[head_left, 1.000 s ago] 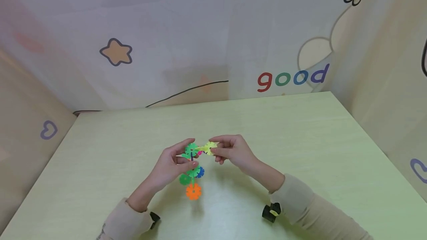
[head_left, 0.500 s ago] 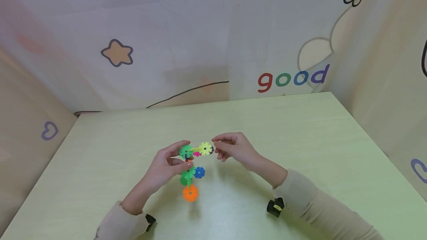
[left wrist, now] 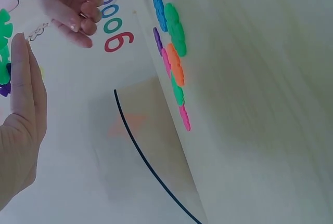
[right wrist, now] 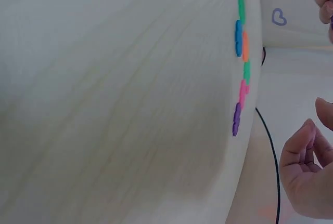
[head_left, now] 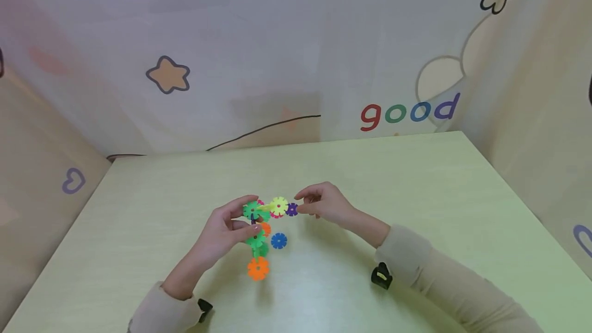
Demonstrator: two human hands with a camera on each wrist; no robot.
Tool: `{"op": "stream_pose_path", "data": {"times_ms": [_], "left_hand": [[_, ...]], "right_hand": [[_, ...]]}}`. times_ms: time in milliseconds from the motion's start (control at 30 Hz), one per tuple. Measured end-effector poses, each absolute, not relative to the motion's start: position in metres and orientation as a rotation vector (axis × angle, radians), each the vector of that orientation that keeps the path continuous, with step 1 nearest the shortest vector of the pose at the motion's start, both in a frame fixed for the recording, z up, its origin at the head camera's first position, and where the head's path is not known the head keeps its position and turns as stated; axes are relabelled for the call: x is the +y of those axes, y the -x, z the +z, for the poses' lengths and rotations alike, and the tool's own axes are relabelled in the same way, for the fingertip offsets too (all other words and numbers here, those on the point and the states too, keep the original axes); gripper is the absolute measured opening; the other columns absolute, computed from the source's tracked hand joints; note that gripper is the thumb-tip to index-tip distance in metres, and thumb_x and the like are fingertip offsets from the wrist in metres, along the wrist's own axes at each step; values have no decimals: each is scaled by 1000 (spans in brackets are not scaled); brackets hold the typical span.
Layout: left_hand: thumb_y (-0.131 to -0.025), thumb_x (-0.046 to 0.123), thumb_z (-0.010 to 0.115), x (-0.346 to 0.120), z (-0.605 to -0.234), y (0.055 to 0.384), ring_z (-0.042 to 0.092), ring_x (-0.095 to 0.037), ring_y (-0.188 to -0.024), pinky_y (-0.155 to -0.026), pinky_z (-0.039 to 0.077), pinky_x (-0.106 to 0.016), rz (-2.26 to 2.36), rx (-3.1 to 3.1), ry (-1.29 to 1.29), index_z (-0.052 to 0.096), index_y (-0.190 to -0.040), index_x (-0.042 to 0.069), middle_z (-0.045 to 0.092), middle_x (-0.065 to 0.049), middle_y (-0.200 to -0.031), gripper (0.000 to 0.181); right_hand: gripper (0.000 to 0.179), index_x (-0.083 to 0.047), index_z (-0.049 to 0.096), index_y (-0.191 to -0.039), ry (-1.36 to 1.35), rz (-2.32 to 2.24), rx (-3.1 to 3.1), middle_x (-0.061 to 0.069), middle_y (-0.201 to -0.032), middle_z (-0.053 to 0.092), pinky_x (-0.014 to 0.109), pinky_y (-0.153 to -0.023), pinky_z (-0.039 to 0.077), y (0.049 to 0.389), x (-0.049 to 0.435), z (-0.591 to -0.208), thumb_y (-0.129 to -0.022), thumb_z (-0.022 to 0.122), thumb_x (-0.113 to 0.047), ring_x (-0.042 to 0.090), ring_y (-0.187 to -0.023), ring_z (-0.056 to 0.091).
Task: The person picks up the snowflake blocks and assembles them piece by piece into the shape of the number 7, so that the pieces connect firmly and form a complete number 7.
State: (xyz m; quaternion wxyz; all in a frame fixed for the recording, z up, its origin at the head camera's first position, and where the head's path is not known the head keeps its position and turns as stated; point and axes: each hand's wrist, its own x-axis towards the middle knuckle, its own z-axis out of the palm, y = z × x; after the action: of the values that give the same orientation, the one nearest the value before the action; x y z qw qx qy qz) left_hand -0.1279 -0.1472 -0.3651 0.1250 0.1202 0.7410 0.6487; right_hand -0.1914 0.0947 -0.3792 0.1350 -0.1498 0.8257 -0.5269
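In the head view my left hand [head_left: 219, 233] holds a joined chain of plastic snowflake discs between thumb and fingers. A green disc [head_left: 252, 209] sits at its corner, with a yellow disc [head_left: 279, 206] out to the right. Below hang another green disc [head_left: 255, 240] and an orange disc [head_left: 258, 269] at the bottom; a dark purple piece shows edge-on between the greens. My right hand [head_left: 330, 205] hovers right of the yellow disc, fingers loosely bent. The right wrist view shows nothing between that hand's thumb [right wrist: 323, 110] and fingers.
Loose snowflake discs lie on the table [head_left: 379, 179] behind the chain: a blue disc [head_left: 279, 241], a purple disc [head_left: 292, 209], an orange disc [left wrist: 175, 64], and several green and pink ones. A printed cloth backdrop [head_left: 277, 55] stands behind the table.
My right hand has let go of the yellow disc and drawn slightly right. My left hand has shifted left with the chain, so the loose purple disc shows more fully.
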Motion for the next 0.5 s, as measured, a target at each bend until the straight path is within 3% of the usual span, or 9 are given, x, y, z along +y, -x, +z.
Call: {"op": "stream_pose_path", "data": {"times_ms": [500], "left_hand": [[-81,4,67,-152,-363,128,66,-21,-77,-67,54,-32,1901,2184,-363,42,-133,3,59,-21,-103,57]], "right_hand": [[28,-9,70,-101,348,-1248,2569,3,-75,53,24,-57,38,220,82,-401,-74,76,-13,18,-71,46]]}}
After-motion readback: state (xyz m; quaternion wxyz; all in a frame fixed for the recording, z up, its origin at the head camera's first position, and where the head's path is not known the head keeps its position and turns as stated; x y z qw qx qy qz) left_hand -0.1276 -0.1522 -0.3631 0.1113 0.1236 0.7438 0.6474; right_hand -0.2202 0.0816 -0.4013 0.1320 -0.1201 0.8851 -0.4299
